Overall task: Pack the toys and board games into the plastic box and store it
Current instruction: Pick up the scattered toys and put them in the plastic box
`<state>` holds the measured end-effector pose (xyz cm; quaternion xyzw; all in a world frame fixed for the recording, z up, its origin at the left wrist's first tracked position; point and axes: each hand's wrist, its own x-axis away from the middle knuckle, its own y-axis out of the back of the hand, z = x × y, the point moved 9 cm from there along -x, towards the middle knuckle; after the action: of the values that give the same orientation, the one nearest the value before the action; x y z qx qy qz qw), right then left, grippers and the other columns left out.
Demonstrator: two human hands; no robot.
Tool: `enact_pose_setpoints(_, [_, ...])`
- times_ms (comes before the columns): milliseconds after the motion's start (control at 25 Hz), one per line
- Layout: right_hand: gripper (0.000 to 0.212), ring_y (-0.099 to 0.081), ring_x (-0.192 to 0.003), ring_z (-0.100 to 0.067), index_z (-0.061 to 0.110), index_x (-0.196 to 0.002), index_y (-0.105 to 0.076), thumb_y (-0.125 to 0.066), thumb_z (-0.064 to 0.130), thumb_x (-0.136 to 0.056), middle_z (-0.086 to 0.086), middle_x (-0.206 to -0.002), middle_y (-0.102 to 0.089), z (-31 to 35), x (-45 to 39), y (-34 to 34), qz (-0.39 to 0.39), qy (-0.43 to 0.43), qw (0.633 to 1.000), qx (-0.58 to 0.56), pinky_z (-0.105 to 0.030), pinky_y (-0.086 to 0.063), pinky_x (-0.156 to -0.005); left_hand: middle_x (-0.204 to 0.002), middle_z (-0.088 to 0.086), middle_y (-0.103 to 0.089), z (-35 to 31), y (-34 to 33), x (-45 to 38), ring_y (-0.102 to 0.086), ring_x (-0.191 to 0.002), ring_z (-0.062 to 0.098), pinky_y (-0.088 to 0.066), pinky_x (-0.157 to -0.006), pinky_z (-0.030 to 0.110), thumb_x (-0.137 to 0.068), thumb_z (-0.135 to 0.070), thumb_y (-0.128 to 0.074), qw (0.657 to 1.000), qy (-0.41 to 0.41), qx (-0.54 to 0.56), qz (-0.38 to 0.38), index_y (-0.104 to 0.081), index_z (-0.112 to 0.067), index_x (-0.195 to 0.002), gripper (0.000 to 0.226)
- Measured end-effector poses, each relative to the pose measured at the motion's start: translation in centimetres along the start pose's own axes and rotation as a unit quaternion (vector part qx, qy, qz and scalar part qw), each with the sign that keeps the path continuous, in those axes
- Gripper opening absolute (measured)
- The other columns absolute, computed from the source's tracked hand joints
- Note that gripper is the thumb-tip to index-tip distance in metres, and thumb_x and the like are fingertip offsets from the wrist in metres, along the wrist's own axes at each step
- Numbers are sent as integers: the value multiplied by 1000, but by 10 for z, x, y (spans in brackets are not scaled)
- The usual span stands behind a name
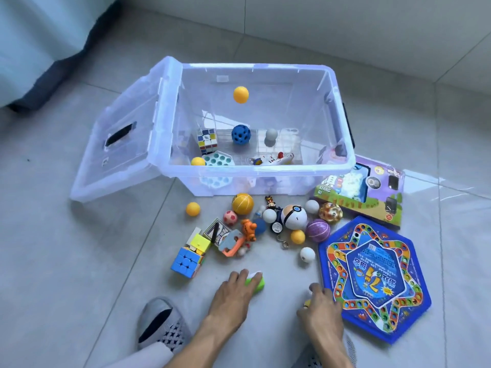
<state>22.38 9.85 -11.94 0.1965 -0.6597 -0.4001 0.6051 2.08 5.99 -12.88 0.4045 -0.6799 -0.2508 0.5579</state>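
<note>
A clear plastic box [265, 170] stands open on the tiled floor, its lid [117, 144] leaning at its left side. Inside lie a puzzle cube [207, 141], a blue holed ball [241, 134], a toy plane [273, 161] and a yellow ball [198, 161]; another yellow ball [241, 94] is in mid-air above them. Loose toys and balls lie in front of the box. My left hand [233, 293] rests over a green and white block [256, 281]. My right hand [321, 306] curls round a small yellow object [307, 304], mostly hidden, beside the blue hexagonal board game [372, 277].
A purple and green toy carton [364, 192] lies right of the box. Coloured cubes [186, 261], a card deck [216, 231] and a white and orange ball toy [293, 215] sit in the pile. A grey slipper [159, 325] is at lower left; blue fabric [34, 35] hangs at upper left.
</note>
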Motion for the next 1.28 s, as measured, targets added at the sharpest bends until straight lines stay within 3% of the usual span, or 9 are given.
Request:
enact_pose_setpoints(80, [37,-60,-99,-28,19,-114,-59,-64,29,-78,-6,-111,-66,16,10,35,-50,-26,979,-194,-36,-50,-79,-134,4,-42,1,5,-8,-42,-119,27,-43,-87,39,-90,-20,-49,1000,7,7,-8,-28,-26,-141,55])
enact_pose_setpoints(240, [22,-67,-85,-16,21,-98,-65,-72,35,-82,5,-91,-68,110,43,175,-213,130,822,-511,-27,-51,-71,-120,-2,-52,13,24,-3,-51,-111,22,-45,-82,35,-79,-34,-56,984,96,136,-56,-44,-26,-128,51])
enact_pose_setpoints(400, [28,-64,-87,5,29,-108,-57,-62,46,-87,3,-115,-64,173,21,251,-212,210,728,-618,-30,-56,-84,-87,-9,-63,27,116,24,-65,-80,20,-50,-66,26,-66,-34,-66,835,145,434,-306,-63,-29,-102,37])
enact_pose_setpoints(560, [16,-66,-91,-21,26,-99,-62,-58,33,-86,-3,-101,-70,117,8,177,-254,82,787,-557,-42,-54,-85,-118,-5,-65,26,237,23,-62,-106,10,-51,-89,25,-75,-40,-74,744,46,503,-437,-54,-26,-127,58])
enact_pose_setpoints(680, [38,-59,-108,-29,19,-120,-57,-60,18,-83,-8,-120,-62,87,3,97,-210,97,905,-357,-33,-46,-87,-123,4,-60,59,209,39,-54,-113,23,-42,-94,32,-78,-25,-71,794,128,371,-464,-53,-18,-128,54])
enact_pose_setpoints(800, [71,-44,-124,-37,23,-146,-33,-62,19,-81,-12,-150,-32,92,-17,41,-129,146,966,-169,-43,-41,-97,-135,10,-49,101,103,49,-48,-121,35,-43,-94,43,-73,-23,-69,892,245,243,-292,-43,-19,-137,69])
enact_pose_setpoints(920, [65,-48,-115,-41,27,-146,-31,-57,18,-86,-12,-149,-29,96,-36,20,-107,167,975,-95,-47,-47,-88,-151,8,-26,126,42,42,-34,-131,30,-42,-99,42,-80,-35,-65,937,267,168,-148,-24,-23,-147,80])
enact_pose_setpoints(1120, [35,-56,-84,-30,23,-121,-50,-50,13,-88,-9,-107,-51,77,-52,9,-101,162,977,-93,-44,-53,-69,-113,3,-53,143,50,29,-52,-98,28,-51,-69,41,-81,-33,-68,894,298,242,-230,-45,-26,-121,47])
enact_pose_setpoints(1280, [29,-63,-91,-30,26,-110,-56,-65,21,-82,-6,-102,-62,70,-29,31,-149,97,933,-313,-39,-51,-76,-98,-7,-60,117,63,46,-60,-89,22,-51,-68,34,-68,-34,-77,843,275,349,-303,-54,-30,-107,45])
